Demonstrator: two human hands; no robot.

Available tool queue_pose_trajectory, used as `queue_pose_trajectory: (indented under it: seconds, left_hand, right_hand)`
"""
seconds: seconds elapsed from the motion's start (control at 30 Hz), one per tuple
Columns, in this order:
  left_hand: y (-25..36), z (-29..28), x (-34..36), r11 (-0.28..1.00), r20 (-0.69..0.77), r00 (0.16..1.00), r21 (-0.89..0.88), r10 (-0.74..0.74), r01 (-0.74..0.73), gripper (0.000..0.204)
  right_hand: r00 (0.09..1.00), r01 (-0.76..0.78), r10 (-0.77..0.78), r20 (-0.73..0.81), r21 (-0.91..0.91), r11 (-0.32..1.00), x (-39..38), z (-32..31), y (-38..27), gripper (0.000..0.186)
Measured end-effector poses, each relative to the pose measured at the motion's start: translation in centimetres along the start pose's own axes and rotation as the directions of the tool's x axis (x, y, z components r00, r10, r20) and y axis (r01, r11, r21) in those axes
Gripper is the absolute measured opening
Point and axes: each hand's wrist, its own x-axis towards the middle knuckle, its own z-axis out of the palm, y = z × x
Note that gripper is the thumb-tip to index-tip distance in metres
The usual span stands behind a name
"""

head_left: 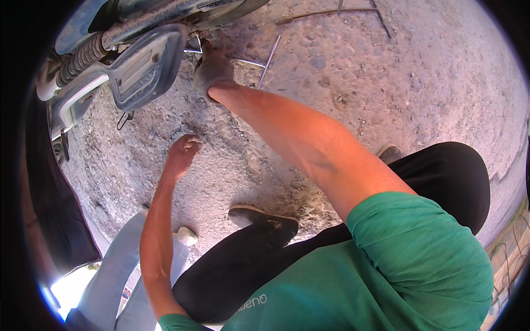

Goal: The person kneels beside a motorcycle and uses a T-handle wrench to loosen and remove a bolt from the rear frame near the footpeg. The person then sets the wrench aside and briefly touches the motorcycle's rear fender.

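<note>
My right hand (214,67), in what looks like a grey-brown glove, reaches forward beside the lower part of a vehicle that looks like a motorcycle (144,36). Its fingers are closed around the shaft of a T-handle wrench (268,62), whose crossbar sticks out to the right. On the hand's left side, a shiny metal piece (193,51) shows near the vehicle; whether it belongs to the wrench I cannot tell. My left hand (184,153) hangs above the ground, curled into a fist, and what it may hold is hidden. A grey plastic cover (149,69) is close ahead of it.
A ribbed coil or boot (80,60) is on the vehicle at upper left. Thin rusty rods (326,15) lie on the rough, stony ground (419,83). A person in light blue trousers (113,265) stands at lower left. Dark cloth (52,204) hangs at the left edge.
</note>
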Motion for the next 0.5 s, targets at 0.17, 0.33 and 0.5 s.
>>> queue_pose_trajectory:
  seconds: [0.17, 0.33, 0.5]
  left_hand:
    - [-0.6, -0.1, 0.2, 1.0, 0.004, 1.0, 0.003, 0.023, -0.023, 0.035]
    - [-0.1, -0.4, 0.5, 1.0, 0.015, 1.0, 0.007, 0.016, -0.016, 0.034]
    - [0.6, -0.7, 0.5, 1.0, 0.001, 1.0, 0.015, 0.016, -0.016, 0.033]
  right_hand:
    - [0.993, 0.069, -0.059, 0.1, -0.096, 0.993, 0.3, -1.7, -0.2, 0.044]
    - [0.971, 0.13, -0.102, 0.218, -0.116, 0.985, 0.9, -3.8, -0.6, 0.042]
    - [0.939, 0.133, -0.078, 0.334, -0.144, 0.981, 2.2, -5.3, -1.8, 0.038]
